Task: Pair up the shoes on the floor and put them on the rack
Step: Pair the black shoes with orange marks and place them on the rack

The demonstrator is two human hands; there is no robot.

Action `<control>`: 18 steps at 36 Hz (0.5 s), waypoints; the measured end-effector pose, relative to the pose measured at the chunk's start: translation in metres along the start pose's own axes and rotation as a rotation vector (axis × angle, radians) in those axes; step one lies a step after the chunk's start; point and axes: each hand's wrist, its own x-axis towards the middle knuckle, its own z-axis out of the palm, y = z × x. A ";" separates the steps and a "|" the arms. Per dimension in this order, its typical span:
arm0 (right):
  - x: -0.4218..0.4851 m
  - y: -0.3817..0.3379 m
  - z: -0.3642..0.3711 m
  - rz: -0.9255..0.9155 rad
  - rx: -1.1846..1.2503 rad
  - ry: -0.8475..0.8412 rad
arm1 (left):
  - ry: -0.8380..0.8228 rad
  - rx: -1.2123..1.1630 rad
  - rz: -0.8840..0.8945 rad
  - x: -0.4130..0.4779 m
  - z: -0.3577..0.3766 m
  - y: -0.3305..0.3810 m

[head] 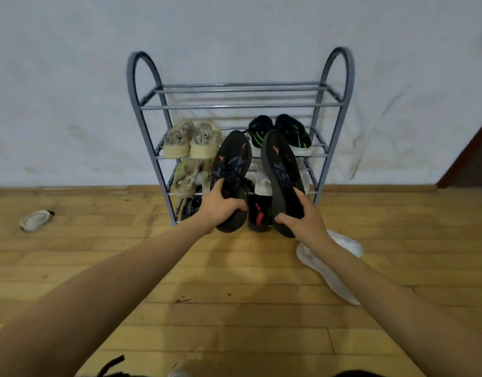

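My left hand [220, 206] grips the heel of a black shoe [232, 164] with red marks, toe pointing up toward the grey metal rack [241, 106]. Beside it, my right hand [305, 221] grips the matching black shoe [280, 164] by its heel. Both shoes hang in front of the rack's lower shelves. A cream pair [192, 140] and a black-and-green pair [277, 130] sit on the middle shelf. Below them I make out a dirty pale shoe [185, 178], something white [261, 183] and a black shoe with a red mark [258, 216], partly hidden.
A white shoe [329, 265] lies on the wooden floor just right of my right forearm. A small pale shoe [35, 220] lies far left near the wall. The rack's top shelf bars [241, 89] carry nothing. A dark door frame [468, 156] stands at the right.
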 end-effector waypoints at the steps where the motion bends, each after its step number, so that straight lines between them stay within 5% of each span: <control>1: 0.001 -0.011 -0.004 -0.019 -0.031 0.012 | 0.020 -0.007 0.028 -0.001 -0.006 0.010; 18: 0.073 -0.168 -0.005 -0.139 -0.284 0.089 | 0.181 0.185 0.195 0.038 -0.095 0.111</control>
